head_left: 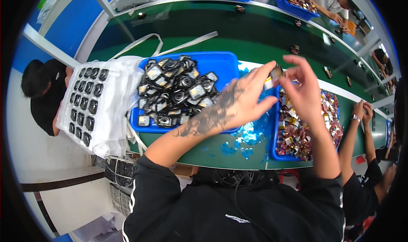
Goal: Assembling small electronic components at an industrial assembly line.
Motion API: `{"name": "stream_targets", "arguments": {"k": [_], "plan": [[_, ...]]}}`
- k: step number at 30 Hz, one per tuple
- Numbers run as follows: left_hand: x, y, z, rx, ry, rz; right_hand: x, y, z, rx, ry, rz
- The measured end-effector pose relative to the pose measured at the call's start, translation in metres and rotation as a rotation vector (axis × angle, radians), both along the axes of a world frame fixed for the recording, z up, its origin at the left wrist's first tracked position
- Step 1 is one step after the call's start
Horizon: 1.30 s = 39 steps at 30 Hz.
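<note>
My left hand (244, 99), its forearm tattooed, reaches over the table between two blue bins. Its fingers meet a small dark round electronic part (277, 73) with a pale yellow-and-white piece (268, 83) beside it. From the other side my right hand (302, 86) curls its thumb and fingers against the same part. Motion blur hides the exact grip. Left of my hands, a blue bin (227, 61) holds a heap of black square housings (178, 91). Below my right hand, a second blue bin (275, 146) is full of small reddish-and-gold parts (297, 140).
Shiny blue film scraps (248, 135) lie on the green table (199, 157) between the bins. Stacked white trays (108, 101) with black parts stand at the left. Beyond a white rail, scattered parts (294, 49) lie on a green belt. Other people sit left, right and far right.
</note>
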State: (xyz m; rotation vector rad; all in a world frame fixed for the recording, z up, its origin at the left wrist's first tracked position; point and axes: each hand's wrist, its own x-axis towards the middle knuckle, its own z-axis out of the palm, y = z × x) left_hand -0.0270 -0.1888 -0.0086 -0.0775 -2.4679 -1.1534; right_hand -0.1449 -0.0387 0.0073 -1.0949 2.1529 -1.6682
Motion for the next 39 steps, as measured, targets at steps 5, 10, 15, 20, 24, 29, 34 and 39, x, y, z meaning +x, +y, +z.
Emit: {"name": "stream_targets", "arguments": {"k": [5,10,15,20,24,29,34,39], "plan": [[-0.005,-0.083,-0.027,-0.721,-0.152,0.385,-0.126,-0.068,-0.031,0.582,0.205,0.023],[0.007,-0.084,-0.076,-0.874,-0.151,0.284,-0.160,-0.089,-0.088,0.802,0.322,-0.146],[-0.001,-0.089,-0.072,-0.853,-0.138,0.275,-0.169,-0.074,-0.064,0.927,0.441,-0.120],[-0.025,-0.067,-0.019,-0.037,-0.122,0.221,-0.101,-0.049,0.002,0.566,0.329,0.077],[-0.027,-0.037,-0.006,0.838,-0.076,0.047,-0.014,-0.029,0.007,0.178,0.097,0.270],[-0.021,-0.019,-0.010,0.873,-0.206,-0.122,0.024,-0.007,-0.004,-0.114,-0.299,0.025],[-0.006,0.007,-0.005,0.840,-0.156,-0.211,0.044,0.019,-0.002,-0.089,0.009,-0.172],[0.000,0.028,-0.001,0.409,-0.158,-0.123,0.050,0.039,-0.009,0.047,0.309,-0.214]]}}
